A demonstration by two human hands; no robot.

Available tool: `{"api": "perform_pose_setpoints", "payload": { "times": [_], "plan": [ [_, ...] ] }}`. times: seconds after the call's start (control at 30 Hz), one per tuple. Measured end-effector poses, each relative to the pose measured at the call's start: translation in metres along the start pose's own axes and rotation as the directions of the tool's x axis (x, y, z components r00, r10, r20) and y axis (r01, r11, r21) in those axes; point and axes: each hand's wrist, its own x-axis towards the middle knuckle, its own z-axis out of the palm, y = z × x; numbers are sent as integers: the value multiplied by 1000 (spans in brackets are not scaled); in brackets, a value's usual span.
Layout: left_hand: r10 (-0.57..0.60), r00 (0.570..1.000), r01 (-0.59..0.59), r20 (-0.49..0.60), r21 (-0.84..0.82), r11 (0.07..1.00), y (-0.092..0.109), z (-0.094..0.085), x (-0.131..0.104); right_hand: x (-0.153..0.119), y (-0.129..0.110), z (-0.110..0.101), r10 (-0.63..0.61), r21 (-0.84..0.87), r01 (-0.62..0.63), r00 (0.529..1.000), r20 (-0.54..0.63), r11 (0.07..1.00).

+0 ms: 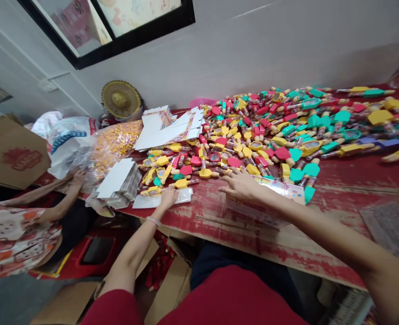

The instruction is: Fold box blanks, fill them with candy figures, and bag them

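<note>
Left hand rests with fingers curled at the end of a yellow-headed toy, over flat clear plastic bags; whether it pinches the toy cannot be told. Right hand has its fingers spread at the near edge of the toy pile, beside a printed box. Toys lie loose and overlapping along the back of the worn red table.

Handling, as judged: each toy is probably light and stiff, its smooth tube somewhat slippery and its clear parts liable to crack if squeezed. Suggested hold is around the tube, or at the rounded tan end, with thumb and fingertips. Bags appear limp and slick, best taken by an edge.

Appearance: broad heads in yellow, red and green, a few purple; clear tubes with dark contents; tan ends.
</note>
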Motion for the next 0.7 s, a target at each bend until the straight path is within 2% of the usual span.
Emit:
{"api": "perform_pose_setpoints", "payload": {
  "times": [0.07,0.17,0.27,0.33,0.4,0.47,0.53,0.6,0.7],
  "plan": [
    [18,1000,-18,-18,-17,1000,3,-24,12,0,0,1,-25,-4,25,1000,-8,1000],
    [25,994,-30,-110,-45,999,10,-67,29,-1,0,3,-53,0,53,999,-9,999],
    [63,976,-81,-206,-81,993,28,-109,43,0,0,4,-38,12,38,999,-8,999],
    [111,963,-141,-247,-108,984,50,-135,50,3,-3,3,-18,3,18,999,-36,1000],
    [176,945,-220,-277,-137,966,78,-160,56,8,-10,-2,-34,-27,31,991,-128,999],
    [260,920,-321,-294,-185,929,111,-184,58,17,-17,-11,-98,-82,80,964,-247,993],
    [347,894,-419,-285,-253,872,143,-207,57,27,-21,-24,-193,-143,154,930,-314,978],
    [402,885,-461,-236,-324,826,168,-227,53,37,-19,-39,-272,-172,229,912,-306,958],
    [448,884,-463,-137,-399,792,193,-250,46,48,-9,-64,-326,-151,295,908,-263,944]
  ]
}}
